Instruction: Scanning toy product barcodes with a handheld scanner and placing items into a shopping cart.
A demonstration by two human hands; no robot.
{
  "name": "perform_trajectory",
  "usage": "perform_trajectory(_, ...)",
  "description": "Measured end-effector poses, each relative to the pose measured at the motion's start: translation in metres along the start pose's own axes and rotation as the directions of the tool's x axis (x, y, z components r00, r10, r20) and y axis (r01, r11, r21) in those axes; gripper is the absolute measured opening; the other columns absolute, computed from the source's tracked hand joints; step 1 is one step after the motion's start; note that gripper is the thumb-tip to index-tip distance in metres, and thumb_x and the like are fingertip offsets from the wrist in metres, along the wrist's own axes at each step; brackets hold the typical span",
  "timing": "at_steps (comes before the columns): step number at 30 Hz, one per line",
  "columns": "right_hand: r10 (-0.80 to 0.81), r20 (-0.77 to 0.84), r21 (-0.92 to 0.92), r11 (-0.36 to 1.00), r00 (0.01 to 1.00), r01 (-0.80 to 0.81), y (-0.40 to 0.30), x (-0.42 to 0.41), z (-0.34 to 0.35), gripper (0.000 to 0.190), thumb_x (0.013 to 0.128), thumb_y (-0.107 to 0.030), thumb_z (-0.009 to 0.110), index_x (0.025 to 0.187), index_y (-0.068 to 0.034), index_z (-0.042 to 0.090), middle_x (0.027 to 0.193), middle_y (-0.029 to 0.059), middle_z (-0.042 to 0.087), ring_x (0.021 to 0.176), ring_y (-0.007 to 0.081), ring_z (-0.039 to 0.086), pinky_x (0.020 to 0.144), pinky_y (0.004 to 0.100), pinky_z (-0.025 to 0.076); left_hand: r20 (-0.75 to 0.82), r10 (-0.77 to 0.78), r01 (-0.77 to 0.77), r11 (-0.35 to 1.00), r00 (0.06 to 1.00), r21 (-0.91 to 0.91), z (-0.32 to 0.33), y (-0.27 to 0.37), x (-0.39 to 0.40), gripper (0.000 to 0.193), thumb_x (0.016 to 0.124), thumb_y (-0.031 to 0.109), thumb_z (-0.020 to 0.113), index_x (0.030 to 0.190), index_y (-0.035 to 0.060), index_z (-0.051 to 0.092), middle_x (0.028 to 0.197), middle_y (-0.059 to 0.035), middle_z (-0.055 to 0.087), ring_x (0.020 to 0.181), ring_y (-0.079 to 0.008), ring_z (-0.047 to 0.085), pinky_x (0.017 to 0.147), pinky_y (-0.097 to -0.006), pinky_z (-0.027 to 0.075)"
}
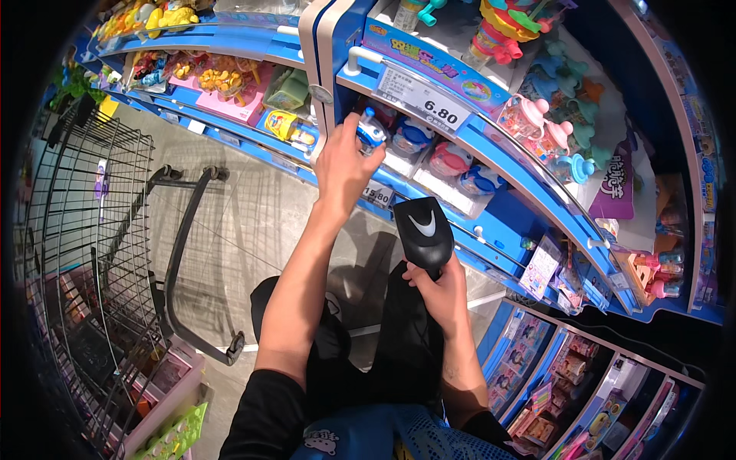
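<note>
In my left hand point(342, 164) is a small blue-and-white toy-shaped container point(371, 131), pinched between thumb and fingers at the front of the lower shelf. My right hand point(440, 284) grips the handle of a black handheld barcode scanner point(424, 233), whose head points towards the shelf. Right of my left hand, similar containers stand in white trays: a blue one point(413, 135), a pink one point(450, 158) and another blue one point(482, 179). A price label point(376, 196) sits on the shelf edge below them. The underside of the held container is partly hidden by my fingers.
A black wire shopping cart point(103, 190) stands on the left, its wheeled frame on the tiled floor point(230, 230). The upper shelf point(489, 123) juts out above the trays. A shelf upright point(322, 63) rises beside my left hand. Another rack point(563, 374) is at lower right.
</note>
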State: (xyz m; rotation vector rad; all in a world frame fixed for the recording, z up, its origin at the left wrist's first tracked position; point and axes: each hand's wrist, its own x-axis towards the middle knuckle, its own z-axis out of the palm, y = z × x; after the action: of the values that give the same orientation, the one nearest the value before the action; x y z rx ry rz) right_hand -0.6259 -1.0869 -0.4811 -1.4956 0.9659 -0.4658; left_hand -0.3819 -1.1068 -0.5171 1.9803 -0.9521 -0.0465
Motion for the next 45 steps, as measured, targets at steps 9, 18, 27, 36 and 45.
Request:
perform_trajectory(9,-0.065,-0.023,-0.019,0.998,0.998,0.065,-0.017,-0.027,-0.031,0.022,0.085,0.003,0.066,0.106,0.0,0.061,0.078,0.0039,0.067,0.066,0.0113,0.063,0.061,0.0279,0.051,-0.056,0.304,-0.309,0.941,0.951,-0.135,-0.024,0.017,-0.027,0.068,0.065,0.009,0.086,0.128,0.0119,0.06,0.106,-0.0101,0.048,0.098,-0.029,0.051,0.089,-0.0384,0.046)
perform_trajectory(18,-0.093,-0.023,0.065,0.993,0.995,0.094,-0.061,-0.042,-0.042,0.03,0.086,0.009,0.06,0.116,0.007,0.061,0.078,0.0082,0.063,0.06,0.0141,0.06,0.054,0.027,0.05,0.329,0.052,0.312,0.202,0.943,-0.928,-0.07,0.013,-0.034,0.083,0.078,0.024,0.071,0.149,0.0064,0.034,0.131,-0.0175,0.055,0.125,-0.0277,0.055,0.109,-0.0402,0.042)
perform_trajectory(27,-0.182,0.168,-0.014,0.982,0.969,0.187,-0.08,-0.047,-0.02,0.024,0.079,0.005,0.07,0.103,0.006,0.067,0.079,0.009,0.07,0.067,0.0157,0.067,0.064,0.0286,0.054,0.347,-0.06,0.34,-0.098,0.936,-0.935,-0.067,0.015,-0.027,0.076,0.085,0.038,0.064,0.149,0.0109,0.034,0.113,-0.0146,0.058,0.109,-0.0404,0.065,0.093,-0.0513,0.056)
perform_trajectory(36,-0.383,0.23,-0.32,0.838,0.895,0.441,-0.099,-0.038,-0.01,0.045,0.076,-0.015,0.078,0.116,0.0,0.063,0.098,0.0182,0.069,0.082,0.0387,0.07,0.071,0.0401,0.057,0.313,-0.139,0.303,-0.09,0.939,-0.949,-0.064,0.005,-0.025,0.066,0.089,0.03,0.061,0.148,0.0108,0.037,0.11,-0.0116,0.058,0.095,-0.0269,0.067,0.083,-0.0428,0.059)
perform_trajectory(45,-0.4,0.232,-0.44,0.77,0.886,0.463,-0.103,-0.038,-0.009,0.039,0.074,-0.02,0.079,0.105,-0.002,0.063,0.084,0.0161,0.067,0.075,0.038,0.068,0.064,0.0407,0.055,0.301,-0.169,0.32,0.101,0.939,-0.942,-0.068,-0.003,-0.021,0.061,0.091,0.027,0.061,0.145,0.0072,0.041,0.111,-0.0103,0.061,0.086,-0.022,0.068,0.076,-0.0333,0.059)
